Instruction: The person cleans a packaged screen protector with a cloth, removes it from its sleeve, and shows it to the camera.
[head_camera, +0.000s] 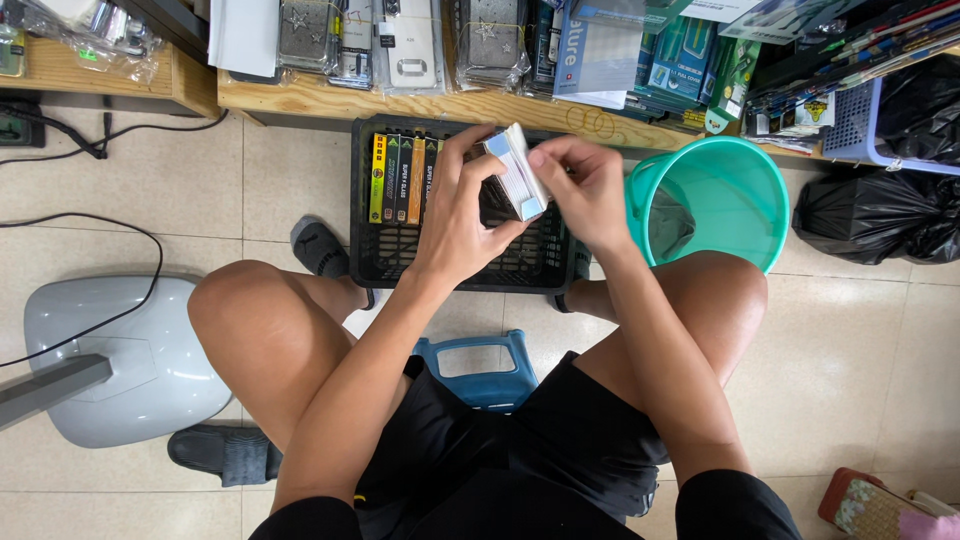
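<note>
Far to the left of the hands, a grey fan base (125, 360) sits on the tiled floor with a black cable (90, 330) looping over it. Closer in, under the hands, a black plastic crate (375, 255) stands on the floor against a wooden shelf (330, 100). At the crate's left end, just left of the left hand, a short row of slim boxed screen protectors (400, 178) stands on edge, spines up, in yellow, green, orange and black. The rest of the crate that shows past the hands looks unfilled, so judging by that, only a small share of the sorting seems done.

The left hand (462, 215) is closed around a small pale box (518, 172), thumb and fingers wrapped about its lower end, holding it tilted above the middle of the crate. The right hand (582, 190) meets it from the other side, fingertips pinched narrow at the box's upper edge; whether it is opening a flap or only steadying the box cannot be told.

Just right of the right hand stands a turquoise bucket (755, 200) with something dark inside. Beyond it lie black bin bags (880, 215).
</note>
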